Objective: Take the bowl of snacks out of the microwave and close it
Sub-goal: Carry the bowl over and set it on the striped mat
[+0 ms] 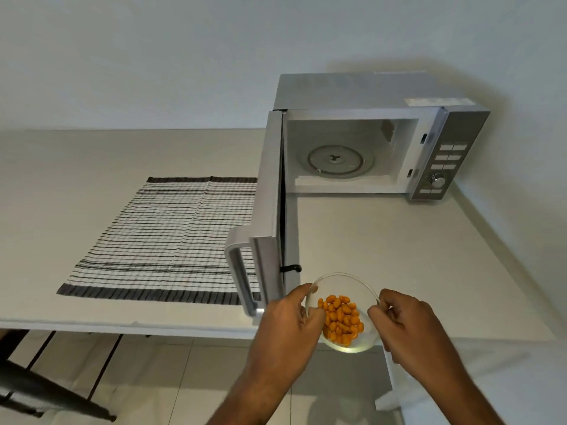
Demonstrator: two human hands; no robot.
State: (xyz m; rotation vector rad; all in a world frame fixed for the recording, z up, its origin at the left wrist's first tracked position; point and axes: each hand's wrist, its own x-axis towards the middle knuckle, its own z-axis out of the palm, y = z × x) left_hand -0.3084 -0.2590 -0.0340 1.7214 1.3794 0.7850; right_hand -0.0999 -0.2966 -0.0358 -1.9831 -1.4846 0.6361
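You have one view only, from the head camera, looking forward and steeply down over the near edge of the table (pixel 122 320). The wide lens bends straight lines (the wall seam and table edges curve outward). Your hands fill the near centre, close under the lens; the microwave (pixel 362 96) sits far right, its open cavity facing you. The striped mat (pixel 159 234) lies to the left. Floor tiles (pixel 171 378) show below the table edge. There is no second view sharing the scene.
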